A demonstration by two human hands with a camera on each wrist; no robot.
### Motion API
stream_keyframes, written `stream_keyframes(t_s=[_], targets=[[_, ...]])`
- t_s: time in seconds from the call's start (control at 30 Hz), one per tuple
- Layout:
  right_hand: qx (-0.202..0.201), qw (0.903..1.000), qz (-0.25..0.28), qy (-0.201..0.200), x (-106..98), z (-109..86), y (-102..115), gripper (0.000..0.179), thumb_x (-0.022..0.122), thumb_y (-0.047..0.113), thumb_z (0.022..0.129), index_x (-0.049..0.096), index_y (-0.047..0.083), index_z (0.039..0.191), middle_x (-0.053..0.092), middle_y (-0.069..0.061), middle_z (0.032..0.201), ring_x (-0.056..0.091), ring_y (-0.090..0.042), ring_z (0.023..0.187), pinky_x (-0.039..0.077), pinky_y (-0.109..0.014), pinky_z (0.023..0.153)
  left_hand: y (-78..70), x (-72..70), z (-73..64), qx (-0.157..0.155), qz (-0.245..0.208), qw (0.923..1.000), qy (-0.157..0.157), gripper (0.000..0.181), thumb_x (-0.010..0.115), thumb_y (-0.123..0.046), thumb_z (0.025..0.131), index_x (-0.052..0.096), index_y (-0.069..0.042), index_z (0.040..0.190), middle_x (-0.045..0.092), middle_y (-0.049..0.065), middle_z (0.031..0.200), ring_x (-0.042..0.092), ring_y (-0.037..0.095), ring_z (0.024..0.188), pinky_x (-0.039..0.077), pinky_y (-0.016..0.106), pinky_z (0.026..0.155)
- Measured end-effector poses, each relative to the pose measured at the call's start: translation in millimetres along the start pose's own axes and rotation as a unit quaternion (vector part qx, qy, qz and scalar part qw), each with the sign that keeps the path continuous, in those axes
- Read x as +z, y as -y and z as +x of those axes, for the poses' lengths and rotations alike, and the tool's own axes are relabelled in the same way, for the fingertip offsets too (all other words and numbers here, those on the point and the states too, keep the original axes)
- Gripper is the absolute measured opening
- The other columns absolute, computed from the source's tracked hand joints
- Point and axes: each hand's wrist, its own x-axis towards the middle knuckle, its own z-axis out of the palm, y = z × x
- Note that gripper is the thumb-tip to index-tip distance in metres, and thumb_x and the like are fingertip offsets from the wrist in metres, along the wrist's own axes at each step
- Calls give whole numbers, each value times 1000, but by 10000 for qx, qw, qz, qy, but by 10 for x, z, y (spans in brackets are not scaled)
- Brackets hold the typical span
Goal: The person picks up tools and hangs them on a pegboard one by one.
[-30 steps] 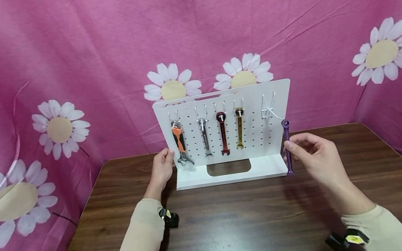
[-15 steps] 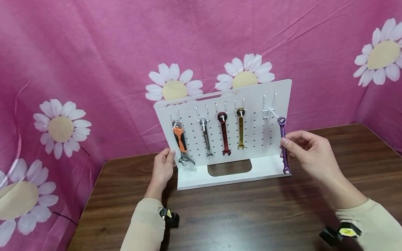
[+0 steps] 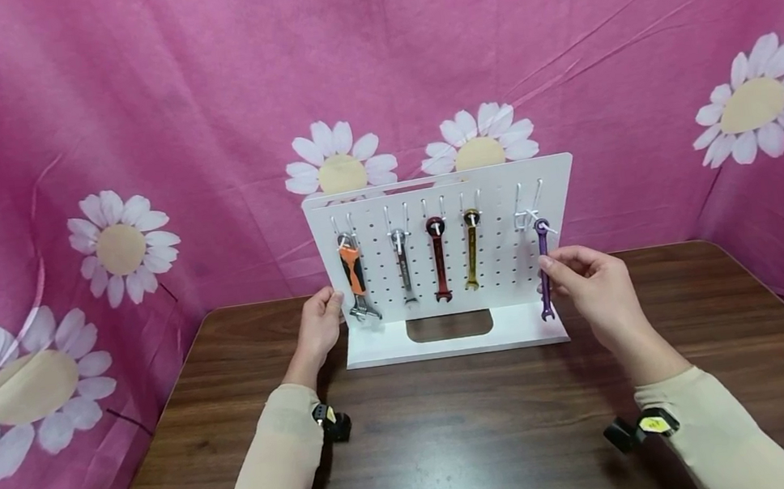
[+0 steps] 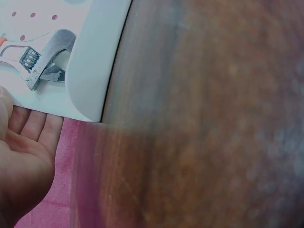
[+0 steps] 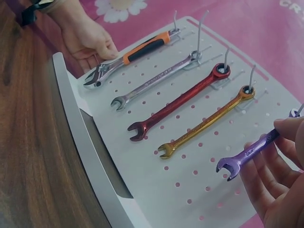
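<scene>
My right hand (image 3: 598, 284) pinches a purple combination wrench (image 3: 544, 270) between thumb and fingers. Its ring end (image 5: 294, 113) is at the tip of the rightmost hook on the white pegboard (image 3: 504, 263), and its open end points down. At the board's left edge, my left hand (image 3: 319, 324) holds on, thumb in front and fingers passing behind, as the left wrist view shows. Close to that thumb hangs an adjustable wrench (image 5: 135, 54) with an orange and black handle. Silver (image 5: 152, 80), red (image 5: 178, 104) and gold (image 5: 207, 123) combination wrenches hang on hooks between the hands.
The pegboard's base, with a cut-out slot (image 3: 449, 326), stands on a brown wooden table (image 3: 416, 437). Behind and beside it hangs a pink cloth (image 3: 368, 51) printed with daisies. White hooks stick out from the board.
My right hand has moved left and slightly up with the purple wrench, bringing the ring from beyond the hook's tip onto its end. The left hand keeps its place.
</scene>
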Motion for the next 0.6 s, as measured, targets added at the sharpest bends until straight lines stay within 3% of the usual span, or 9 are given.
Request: stream_keyframes(t_s=[0.37,0.6], targets=[[606,9904,1238,116,51,237,-138,14,79,16,101,81,23,89,77,11,84,73,-4,73,64,-21,70,4,3,13,19,24,10000,-14,26,49,-8,115,61,7,98,73,7,98,69,13,97,62,48,105],[1034,9859,1310,75,86,350,-162,21,79,19,100,82,30,82,78,12,82,72,-3,71,64,-19,71,18,5,7,29,-53,10000,1,26,50,-8,115,60,7,96,69,1,91,68,12,93,62,51,105]])
